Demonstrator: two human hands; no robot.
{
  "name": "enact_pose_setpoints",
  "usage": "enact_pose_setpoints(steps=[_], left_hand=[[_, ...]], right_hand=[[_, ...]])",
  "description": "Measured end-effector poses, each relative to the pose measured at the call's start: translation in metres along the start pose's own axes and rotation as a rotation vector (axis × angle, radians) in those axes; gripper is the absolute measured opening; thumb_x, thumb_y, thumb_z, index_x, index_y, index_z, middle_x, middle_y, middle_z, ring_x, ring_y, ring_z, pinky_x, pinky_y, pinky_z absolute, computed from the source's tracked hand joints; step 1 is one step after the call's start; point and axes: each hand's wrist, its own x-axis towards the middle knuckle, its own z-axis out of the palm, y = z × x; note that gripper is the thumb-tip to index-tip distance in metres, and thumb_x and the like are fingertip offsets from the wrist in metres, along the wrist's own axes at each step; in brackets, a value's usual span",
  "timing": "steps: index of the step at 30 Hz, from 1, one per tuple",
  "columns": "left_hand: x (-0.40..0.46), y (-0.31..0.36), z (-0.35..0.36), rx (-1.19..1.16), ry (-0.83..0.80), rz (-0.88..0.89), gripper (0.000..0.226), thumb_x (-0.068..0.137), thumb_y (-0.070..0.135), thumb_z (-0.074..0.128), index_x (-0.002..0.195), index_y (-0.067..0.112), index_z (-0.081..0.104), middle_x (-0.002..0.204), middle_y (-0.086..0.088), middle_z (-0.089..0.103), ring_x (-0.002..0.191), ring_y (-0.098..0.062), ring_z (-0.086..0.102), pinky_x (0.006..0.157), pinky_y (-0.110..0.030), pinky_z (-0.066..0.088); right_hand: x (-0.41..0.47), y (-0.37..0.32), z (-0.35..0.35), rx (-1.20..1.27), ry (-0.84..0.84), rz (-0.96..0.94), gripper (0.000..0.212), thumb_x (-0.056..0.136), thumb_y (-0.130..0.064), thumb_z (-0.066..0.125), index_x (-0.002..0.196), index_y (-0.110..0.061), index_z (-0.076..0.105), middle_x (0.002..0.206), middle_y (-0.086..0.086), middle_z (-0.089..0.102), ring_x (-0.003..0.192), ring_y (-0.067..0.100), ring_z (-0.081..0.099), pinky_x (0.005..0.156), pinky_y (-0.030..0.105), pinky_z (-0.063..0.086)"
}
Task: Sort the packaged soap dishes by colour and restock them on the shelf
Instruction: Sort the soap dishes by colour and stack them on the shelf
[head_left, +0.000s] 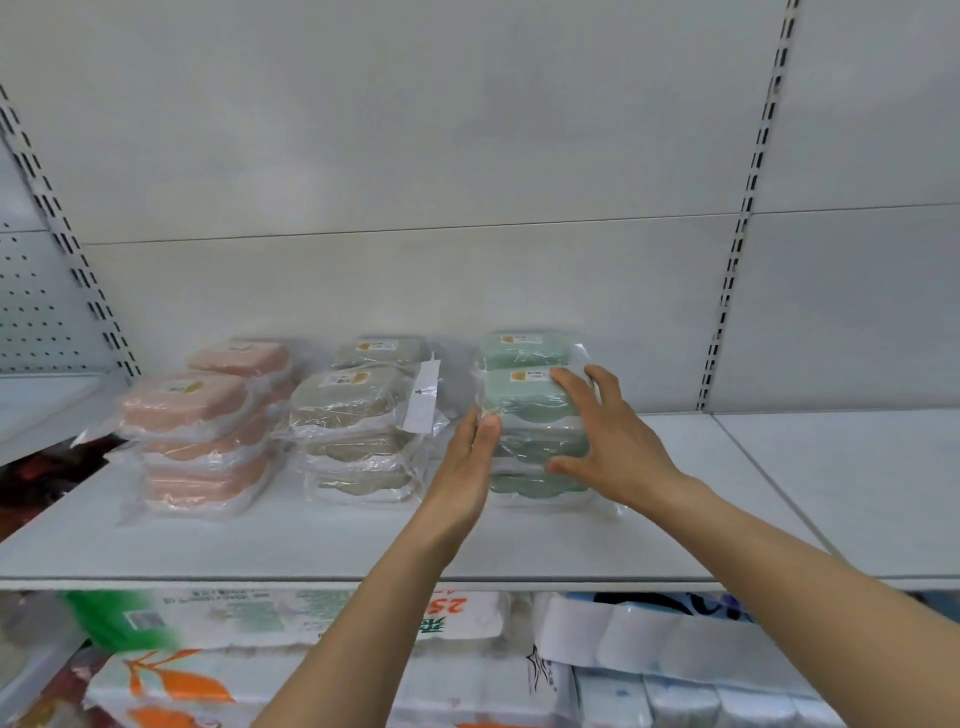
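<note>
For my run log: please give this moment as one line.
stage: squaring green stack | left hand: flat against its side | right hand: spread over top | pink stack, grey stack: placed

Two bare forearms in view, no sleeves visible anywhere up to the frame's bottom edge. Left hand (464, 470) and right hand (602, 434) both bare: no gloves, no rings, no watch or wristband at either wrist. Fingernails short, unpainted where visible. Slim forearms, no marks or tattoos visible. Upper arms out of frame.

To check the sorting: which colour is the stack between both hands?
Green stack, seen best in the head view.
</note>
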Motion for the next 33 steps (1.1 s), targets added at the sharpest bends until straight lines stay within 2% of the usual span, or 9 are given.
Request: enact_pose_setpoints(steps=[3, 5, 10, 13, 17, 20, 24, 29, 33], left_hand=[[0.006, 0.004, -0.001, -0.001, 0.014, -0.03, 0.093, 0.077, 0.089, 0.027, 0.154, 0.037, 0.024, 0.156, 0.018, 0.029, 0.145, -0.01, 0.028, 0.12, -0.043, 0.024], [0.004, 0.012, 0.002, 0.034, 0.029, -0.023, 0.078, 0.089, 0.075, 0.031, 0.155, 0.034, 0.019, 0.154, 0.018, 0.028, 0.147, -0.014, 0.025, 0.118, -0.037, 0.022], [-0.031, 0.004, 0.015, 0.412, 0.147, 0.15, 0.084, 0.095, 0.053, 0.05, 0.158, 0.028, 0.0, 0.164, 0.009, 0.006, 0.15, -0.01, 0.007, 0.116, -0.028, 0.011], [-0.044, 0.0, 0.039, 0.613, 0.177, 0.341, 0.083, 0.095, 0.052, 0.049, 0.157, 0.026, 0.001, 0.164, 0.008, 0.004, 0.148, -0.006, 0.0, 0.115, -0.021, 0.004], [-0.045, 0.003, 0.1, 0.858, 0.148, 0.574, 0.079, 0.093, 0.062, 0.034, 0.157, 0.02, 0.011, 0.163, -0.001, 0.019, 0.151, -0.017, 0.005, 0.12, -0.029, 0.007], [-0.049, 0.001, 0.164, 0.898, 0.062, 0.693, 0.074, 0.092, 0.057, 0.038, 0.151, 0.014, 0.025, 0.153, -0.006, 0.04, 0.146, -0.025, 0.026, 0.119, -0.036, 0.023], [-0.068, -0.002, 0.265, 0.851, -0.121, 0.744, 0.069, 0.091, 0.056, 0.043, 0.145, 0.013, 0.041, 0.136, -0.006, 0.057, 0.132, -0.03, 0.047, 0.107, -0.048, 0.043], [-0.111, -0.02, 0.399, 0.784, -0.413, 0.662, 0.074, 0.09, 0.053, 0.054, 0.151, 0.019, 0.03, 0.128, 0.002, 0.06, 0.117, -0.023, 0.054, 0.098, -0.039, 0.045], [-0.144, -0.048, 0.495, 0.756, -0.645, 0.491, 0.072, 0.094, 0.049, 0.055, 0.153, 0.026, 0.021, 0.134, 0.006, 0.055, 0.121, -0.017, 0.049, 0.095, -0.032, 0.042]], right_hand=[[0.009, -0.005, 0.003, -0.044, 0.016, -0.004, 0.095, 0.074, -0.044, 0.076, 0.146, -0.041, 0.013, 0.151, 0.0, 0.007, 0.114, 0.031, 0.049, 0.08, 0.039, 0.051], [0.012, -0.007, 0.002, -0.081, -0.012, 0.008, 0.097, 0.074, -0.049, 0.075, 0.147, -0.041, 0.011, 0.152, 0.002, 0.007, 0.111, 0.032, 0.05, 0.078, 0.036, 0.048], [-0.007, 0.005, -0.02, -0.147, 0.007, 0.045, 0.102, 0.081, -0.066, 0.059, 0.15, -0.041, -0.012, 0.16, -0.007, -0.016, 0.14, 0.032, 0.022, 0.099, 0.044, 0.044], [-0.043, 0.028, -0.036, -0.213, 0.171, -0.039, 0.083, 0.09, -0.058, 0.051, 0.154, -0.032, 0.005, 0.163, 0.001, -0.003, 0.148, 0.027, 0.01, 0.115, 0.048, 0.028], [-0.105, 0.074, -0.045, -0.277, 0.348, 0.033, 0.069, 0.089, -0.054, 0.048, 0.149, -0.024, 0.03, 0.156, 0.008, 0.028, 0.138, 0.029, 0.034, 0.109, 0.059, 0.032], [-0.159, 0.115, -0.057, -0.286, 0.359, 0.11, 0.065, 0.087, -0.052, 0.043, 0.144, -0.021, 0.04, 0.15, 0.01, 0.039, 0.131, 0.029, 0.042, 0.104, 0.057, 0.038], [-0.238, 0.192, -0.083, -0.262, 0.301, 0.235, 0.052, 0.085, -0.042, 0.054, 0.132, -0.018, 0.054, 0.141, 0.009, 0.049, 0.118, 0.029, 0.054, 0.088, 0.045, 0.049], [-0.349, 0.302, -0.115, -0.169, 0.175, 0.509, 0.04, 0.089, -0.031, 0.06, 0.127, -0.019, 0.058, 0.127, 0.004, 0.056, 0.11, 0.029, 0.058, 0.08, 0.041, 0.053], [-0.429, 0.385, -0.128, -0.043, -0.073, 0.765, 0.04, 0.094, -0.037, 0.056, 0.132, -0.027, 0.052, 0.129, -0.005, 0.053, 0.114, 0.017, 0.055, 0.085, 0.035, 0.046]])
